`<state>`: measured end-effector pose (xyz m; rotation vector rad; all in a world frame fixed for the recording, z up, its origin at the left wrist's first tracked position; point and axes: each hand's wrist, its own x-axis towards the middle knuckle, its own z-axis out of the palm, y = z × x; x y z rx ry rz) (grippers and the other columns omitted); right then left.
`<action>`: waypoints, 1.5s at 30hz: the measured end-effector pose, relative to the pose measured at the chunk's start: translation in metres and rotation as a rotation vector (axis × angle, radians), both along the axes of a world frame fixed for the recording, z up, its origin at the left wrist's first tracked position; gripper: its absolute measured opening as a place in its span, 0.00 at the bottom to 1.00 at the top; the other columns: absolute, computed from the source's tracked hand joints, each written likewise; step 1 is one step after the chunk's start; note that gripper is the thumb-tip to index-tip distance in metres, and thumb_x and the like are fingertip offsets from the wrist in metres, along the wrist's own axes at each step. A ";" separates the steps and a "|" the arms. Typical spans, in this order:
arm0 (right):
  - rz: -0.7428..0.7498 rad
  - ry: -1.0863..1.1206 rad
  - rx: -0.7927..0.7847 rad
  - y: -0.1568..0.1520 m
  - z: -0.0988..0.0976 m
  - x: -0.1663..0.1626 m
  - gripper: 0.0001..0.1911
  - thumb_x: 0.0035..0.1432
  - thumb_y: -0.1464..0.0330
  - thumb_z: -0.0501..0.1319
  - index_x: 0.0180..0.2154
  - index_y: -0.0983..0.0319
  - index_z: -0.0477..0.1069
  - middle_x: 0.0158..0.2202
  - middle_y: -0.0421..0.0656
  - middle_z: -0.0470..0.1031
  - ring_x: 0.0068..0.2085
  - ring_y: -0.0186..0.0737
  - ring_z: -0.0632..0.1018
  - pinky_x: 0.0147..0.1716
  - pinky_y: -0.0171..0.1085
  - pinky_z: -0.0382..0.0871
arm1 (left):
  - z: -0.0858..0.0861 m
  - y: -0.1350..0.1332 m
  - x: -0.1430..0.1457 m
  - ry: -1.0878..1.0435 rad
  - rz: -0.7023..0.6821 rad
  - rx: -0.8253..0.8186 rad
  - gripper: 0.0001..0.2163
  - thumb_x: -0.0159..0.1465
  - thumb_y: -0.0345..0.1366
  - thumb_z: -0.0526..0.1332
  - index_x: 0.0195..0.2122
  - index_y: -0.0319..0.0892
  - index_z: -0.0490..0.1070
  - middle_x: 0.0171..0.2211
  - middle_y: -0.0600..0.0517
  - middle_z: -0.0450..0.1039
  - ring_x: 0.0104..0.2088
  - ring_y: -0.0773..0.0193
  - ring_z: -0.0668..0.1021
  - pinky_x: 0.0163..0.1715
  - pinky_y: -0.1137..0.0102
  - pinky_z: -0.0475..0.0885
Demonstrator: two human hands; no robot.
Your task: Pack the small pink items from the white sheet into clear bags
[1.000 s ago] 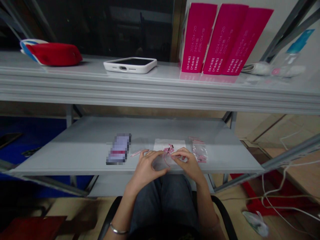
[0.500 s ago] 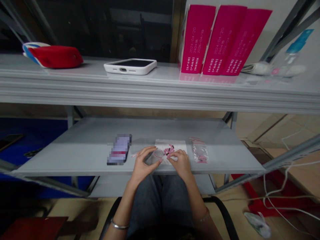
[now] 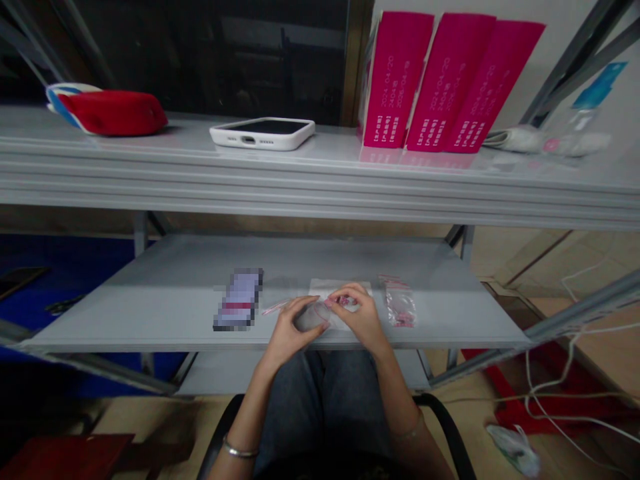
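Note:
On the lower grey shelf, my left hand curls around a small clear plastic bag with a pink seal line. My right hand pinches at small pink pieces lying on a white sheet, right beside the bag's mouth. What sits between its fingertips is too small to make out. A thin pink strip lies just left of my left hand.
A second clear bag of pink bits lies to the right, a blurred card to the left. The upper shelf carries a white phone, a red pouch, three magenta boxes and a bottle. Cables trail on the floor.
Both hands slid forward onto the shelf. My right hand has gone from the bag's edge to the pink pieces on the white sheet. My left hand kept the bag.

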<state>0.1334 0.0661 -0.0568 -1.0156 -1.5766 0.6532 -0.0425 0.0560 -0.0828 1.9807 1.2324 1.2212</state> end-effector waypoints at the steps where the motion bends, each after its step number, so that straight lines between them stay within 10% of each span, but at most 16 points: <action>1: 0.035 -0.008 -0.003 0.001 0.002 -0.002 0.05 0.52 0.64 0.64 0.30 0.58 0.75 0.32 0.40 0.72 0.38 0.38 0.73 0.39 0.36 0.66 | 0.000 0.000 0.000 -0.008 0.003 -0.001 0.21 0.53 0.38 0.67 0.48 0.44 0.69 0.47 0.46 0.72 0.49 0.56 0.73 0.53 0.58 0.65; 21: -0.147 -0.592 -0.067 0.042 -0.059 -0.027 0.06 0.54 0.66 0.63 0.34 0.55 0.79 0.52 0.48 0.70 0.55 0.48 0.67 0.50 0.45 0.57 | 0.008 -0.002 -0.019 -0.145 0.098 -0.168 0.18 0.59 0.42 0.60 0.50 0.45 0.68 0.53 0.46 0.70 0.54 0.56 0.70 0.55 0.58 0.62; 36: -0.024 -0.093 0.056 0.021 0.011 -0.017 0.06 0.51 0.62 0.65 0.29 0.57 0.76 0.43 0.43 0.74 0.49 0.42 0.72 0.49 0.40 0.63 | 0.003 -0.001 -0.013 -0.115 0.043 -0.155 0.20 0.59 0.42 0.60 0.53 0.46 0.65 0.54 0.46 0.68 0.54 0.57 0.70 0.55 0.58 0.63; 45: -0.080 -0.198 0.049 0.036 -0.011 -0.015 0.10 0.58 0.63 0.59 0.37 0.56 0.77 0.44 0.45 0.74 0.48 0.41 0.73 0.49 0.39 0.63 | 0.004 -0.002 -0.015 -0.116 0.043 -0.179 0.20 0.60 0.42 0.60 0.53 0.45 0.65 0.54 0.46 0.68 0.55 0.58 0.69 0.56 0.58 0.61</action>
